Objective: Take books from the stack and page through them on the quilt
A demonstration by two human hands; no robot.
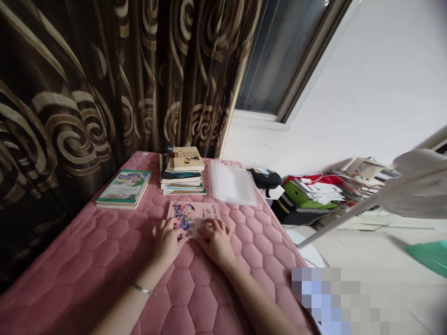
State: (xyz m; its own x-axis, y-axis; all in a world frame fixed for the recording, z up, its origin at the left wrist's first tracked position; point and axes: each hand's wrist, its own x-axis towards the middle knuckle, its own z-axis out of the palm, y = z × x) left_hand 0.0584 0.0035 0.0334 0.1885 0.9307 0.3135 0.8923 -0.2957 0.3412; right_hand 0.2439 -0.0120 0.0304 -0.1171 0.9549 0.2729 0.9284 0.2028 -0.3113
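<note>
1 pink quilted mattress [188, 291] spreads under the left hand [169, 237] and right hand [217, 239], bearing a stack of books [183, 177] beyond the left, clear plastic sheets [232, 184] beyond the right, and a green-bordered book [124, 187] ahead and left of both. Smaller, a pink book [195, 217] lies at the fingertips, both hands bent loosely over its near corners; whether either grips, I cannot tell. 1 silvery bracelet [142, 289] circles the left wrist.
</note>
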